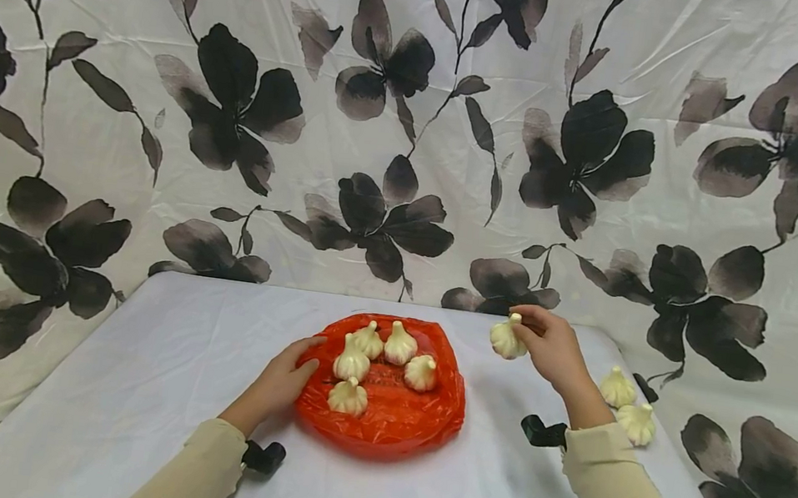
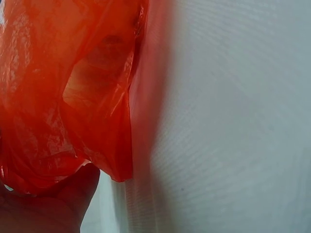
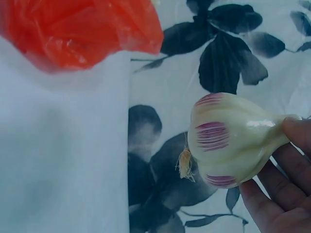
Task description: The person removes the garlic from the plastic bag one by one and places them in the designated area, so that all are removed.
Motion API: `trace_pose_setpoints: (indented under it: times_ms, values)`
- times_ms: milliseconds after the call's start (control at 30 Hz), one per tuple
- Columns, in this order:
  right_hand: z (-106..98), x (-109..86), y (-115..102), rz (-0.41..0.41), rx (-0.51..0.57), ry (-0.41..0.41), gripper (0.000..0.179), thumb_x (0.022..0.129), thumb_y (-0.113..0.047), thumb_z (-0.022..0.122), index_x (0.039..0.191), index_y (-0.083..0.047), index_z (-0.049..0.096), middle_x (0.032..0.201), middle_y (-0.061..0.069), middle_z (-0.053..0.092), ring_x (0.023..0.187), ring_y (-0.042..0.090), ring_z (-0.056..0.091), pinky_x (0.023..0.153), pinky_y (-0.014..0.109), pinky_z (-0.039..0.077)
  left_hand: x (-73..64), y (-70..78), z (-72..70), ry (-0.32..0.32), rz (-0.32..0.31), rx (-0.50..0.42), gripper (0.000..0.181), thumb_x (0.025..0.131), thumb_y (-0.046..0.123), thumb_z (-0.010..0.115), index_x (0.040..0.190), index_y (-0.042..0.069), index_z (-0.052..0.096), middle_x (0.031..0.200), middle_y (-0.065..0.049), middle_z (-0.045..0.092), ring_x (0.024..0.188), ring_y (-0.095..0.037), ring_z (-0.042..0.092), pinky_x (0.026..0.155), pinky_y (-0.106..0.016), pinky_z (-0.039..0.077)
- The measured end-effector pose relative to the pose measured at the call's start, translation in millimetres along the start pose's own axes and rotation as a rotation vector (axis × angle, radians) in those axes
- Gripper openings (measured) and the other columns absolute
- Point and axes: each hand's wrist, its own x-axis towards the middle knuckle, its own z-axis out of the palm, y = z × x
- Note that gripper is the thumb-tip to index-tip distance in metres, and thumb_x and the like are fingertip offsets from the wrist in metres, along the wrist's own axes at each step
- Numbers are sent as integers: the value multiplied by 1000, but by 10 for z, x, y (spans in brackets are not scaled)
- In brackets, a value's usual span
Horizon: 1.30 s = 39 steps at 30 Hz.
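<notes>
My right hand (image 1: 545,346) pinches a garlic bulb (image 1: 508,337) by its stem, up over the table's far right part. Close up in the right wrist view, that garlic bulb (image 3: 228,141) has purple streaks and a tuft of roots. A round, puffed-out red plastic bag (image 1: 407,418) sits mid-table, bearing several more garlic bulbs (image 1: 352,361) on top. At its left edge, my left hand (image 1: 282,377) holds the bag between thumb and fingers. The left wrist view shows the thumb (image 2: 87,189) against the red plastic; the other fingers are mostly hidden.
Two garlic bulbs (image 1: 637,423) lie near the right edge of the white-covered table (image 1: 145,392), beside the right forearm. A floral cloth (image 1: 383,138) hangs behind the table. Each wrist carries a small black camera (image 1: 264,457).
</notes>
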Motion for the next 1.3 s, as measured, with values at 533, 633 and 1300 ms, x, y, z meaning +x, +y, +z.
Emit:
trace_pose_setpoints:
  times_ms: [533,633,1300]
  values:
    - [-206,-27,294,57,-37,61,33,97,-13,57,128,-4,59,125,20,64,119,35,60,95,45,50,-10,8,4,-9,-13,-18,46,101,21,44,147,21,39,156,-14,32,144,-39,29,112,-60,33]
    - [-233,-36,351,69,-42,80,33,97,-12,57,128,-4,59,125,21,64,119,35,60,95,44,50,0,-2,9,-4,-8,-10,46,101,21,45,147,21,39,155,-15,33,143,-40,30,112,-60,32]
    - [-392,-142,653,191,-19,164,36,99,-14,53,133,-1,55,132,24,57,124,37,55,100,46,47,20,-43,6,-15,7,0,46,101,21,44,147,20,39,155,-15,33,144,-40,29,113,-60,29]
